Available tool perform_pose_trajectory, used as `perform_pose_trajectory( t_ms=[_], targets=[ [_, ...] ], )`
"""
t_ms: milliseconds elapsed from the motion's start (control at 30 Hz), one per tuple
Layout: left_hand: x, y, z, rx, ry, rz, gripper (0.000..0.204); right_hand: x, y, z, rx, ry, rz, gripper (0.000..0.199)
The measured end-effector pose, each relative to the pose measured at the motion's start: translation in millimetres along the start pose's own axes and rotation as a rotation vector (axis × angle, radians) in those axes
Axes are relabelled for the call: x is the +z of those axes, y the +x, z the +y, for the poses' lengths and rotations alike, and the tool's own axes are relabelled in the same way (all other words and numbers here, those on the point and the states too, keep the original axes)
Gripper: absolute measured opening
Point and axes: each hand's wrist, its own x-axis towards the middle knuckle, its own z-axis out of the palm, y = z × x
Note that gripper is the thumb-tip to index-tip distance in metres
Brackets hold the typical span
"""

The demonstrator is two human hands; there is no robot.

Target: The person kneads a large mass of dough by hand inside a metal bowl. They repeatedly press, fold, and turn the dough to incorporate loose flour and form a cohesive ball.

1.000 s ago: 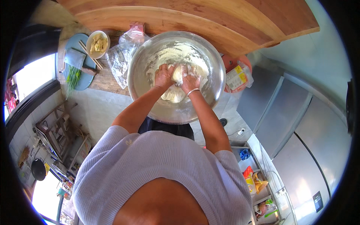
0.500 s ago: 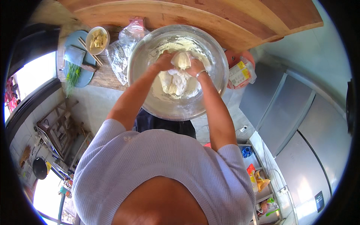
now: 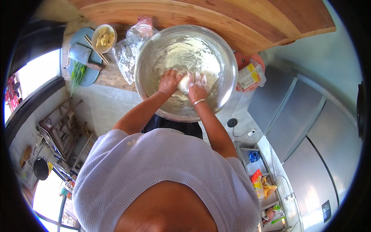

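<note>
A large steel bowl (image 3: pixel 224 58) dusted with flour sits on the wooden table in front of me. Inside it lies a lump of pale dough (image 3: pixel 184 82). My left hand (image 3: pixel 168 82) presses on the dough's left side, fingers curled around it. My right hand (image 3: pixel 198 89), with a thin bracelet at the wrist, grips the dough from the right. Both hands are floury and touch each other over the lump.
A crumpled clear plastic bag (image 3: pixel 127 50) lies left of the bowl. Further left, a blue plate (image 3: pixel 87 75) carries green herbs, chopsticks and a small bowl of pale food (image 3: pixel 103 38). A yellow and red packet (image 3: pixel 250 75) sits at the bowl's right. Grey metal cabinets stand at the right.
Both hands have pulled back from the bowl's far side toward me, bringing the dough together into one lump near the bowl's middle.
</note>
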Motion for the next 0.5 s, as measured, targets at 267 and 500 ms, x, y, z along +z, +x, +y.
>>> perform_pose_trajectory(
  t_ms=[267,500],
  targets=[
    [-7.5,43.7,-13.5,-0.029,0.066,0.114,0.072,17.0,51.7,21.3,0.057,-0.051,0.014,0.053],
    [-17.3,56.4,-20.9,-0.016,-0.004,-0.054,0.092,-5.9,70.2,30.0,-0.009,-0.025,-0.176,0.079]
  ],
)
